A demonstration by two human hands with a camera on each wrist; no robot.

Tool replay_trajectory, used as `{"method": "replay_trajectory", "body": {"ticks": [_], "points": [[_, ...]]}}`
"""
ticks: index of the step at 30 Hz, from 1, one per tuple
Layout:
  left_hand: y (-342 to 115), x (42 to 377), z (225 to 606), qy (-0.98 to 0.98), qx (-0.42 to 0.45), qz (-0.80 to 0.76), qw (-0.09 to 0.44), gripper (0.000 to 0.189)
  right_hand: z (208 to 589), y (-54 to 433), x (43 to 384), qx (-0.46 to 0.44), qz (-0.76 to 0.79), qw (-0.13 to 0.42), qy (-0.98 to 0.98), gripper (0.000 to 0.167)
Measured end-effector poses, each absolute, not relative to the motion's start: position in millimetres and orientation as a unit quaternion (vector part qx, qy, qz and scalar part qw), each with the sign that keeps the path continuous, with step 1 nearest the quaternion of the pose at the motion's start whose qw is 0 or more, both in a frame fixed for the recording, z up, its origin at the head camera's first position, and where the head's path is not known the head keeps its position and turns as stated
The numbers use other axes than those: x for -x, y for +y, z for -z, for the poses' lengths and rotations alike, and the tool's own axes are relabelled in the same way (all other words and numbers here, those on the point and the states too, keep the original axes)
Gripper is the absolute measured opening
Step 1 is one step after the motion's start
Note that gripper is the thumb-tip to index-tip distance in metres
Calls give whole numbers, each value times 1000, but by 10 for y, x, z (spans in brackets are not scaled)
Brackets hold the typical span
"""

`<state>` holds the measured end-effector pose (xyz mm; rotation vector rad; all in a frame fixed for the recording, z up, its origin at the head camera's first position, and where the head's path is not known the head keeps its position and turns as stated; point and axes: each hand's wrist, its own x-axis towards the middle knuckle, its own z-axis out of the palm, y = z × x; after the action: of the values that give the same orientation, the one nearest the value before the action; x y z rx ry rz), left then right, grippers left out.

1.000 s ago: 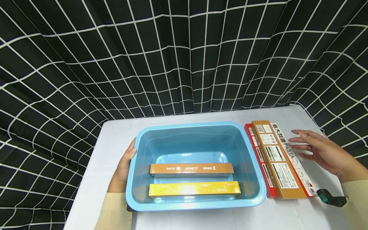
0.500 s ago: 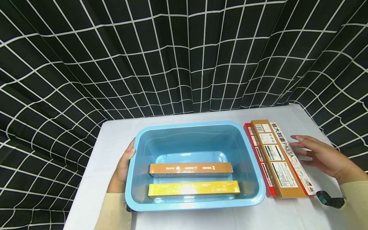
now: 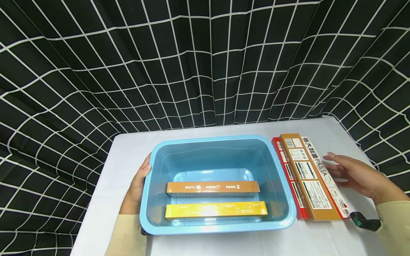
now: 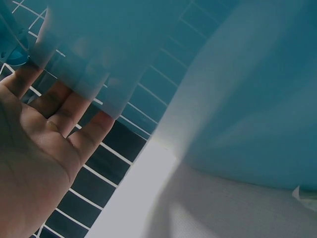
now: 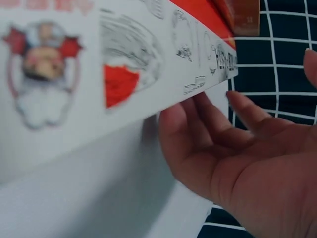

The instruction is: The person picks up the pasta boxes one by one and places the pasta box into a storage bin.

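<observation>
A blue plastic bin (image 3: 217, 229) stands on the table. Inside it lie an orange-brown box (image 3: 213, 188) and a yellow box (image 3: 216, 209), side by side and apart. My left hand (image 3: 138, 183) holds the bin's left rim; in the left wrist view its fingertips reach behind the translucent blue edge. My right hand (image 3: 357, 176) is beside the white-sided pasta box (image 3: 323, 174), thumb raised. In the right wrist view its loosely bent fingertips reach the lower edge of that box; whether they press on it I cannot tell.
Against the pasta box lie a brown box (image 3: 307, 177) with white labels and a red box (image 3: 288, 177), right of the bin. A white cloth covers the table (image 3: 250, 245). Black curtains (image 3: 192, 71) with a white grid surround the back and sides.
My right hand has moved slightly down and toward the pasta box, its fingers drawing closer together. The left hand, the bin and the boxes stay in place.
</observation>
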<state>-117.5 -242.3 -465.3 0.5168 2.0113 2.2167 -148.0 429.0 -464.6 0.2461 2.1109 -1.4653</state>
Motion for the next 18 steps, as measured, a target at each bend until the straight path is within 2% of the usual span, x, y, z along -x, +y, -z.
{"method": "replay_trajectory", "body": {"ticks": [3,10,18], "points": [[-2410,1170,4637,665,-166,-726,50,68,4626,4298,1494,-109,555,287,773,83],[-2413,1167,4630,662,-163,-730,54,67,4655,4272,1511,-135,581,302,744,67],[-2410,1182,4630,661,-175,-728,53,68,4682,4274,1497,-125,565,297,760,79]]}}
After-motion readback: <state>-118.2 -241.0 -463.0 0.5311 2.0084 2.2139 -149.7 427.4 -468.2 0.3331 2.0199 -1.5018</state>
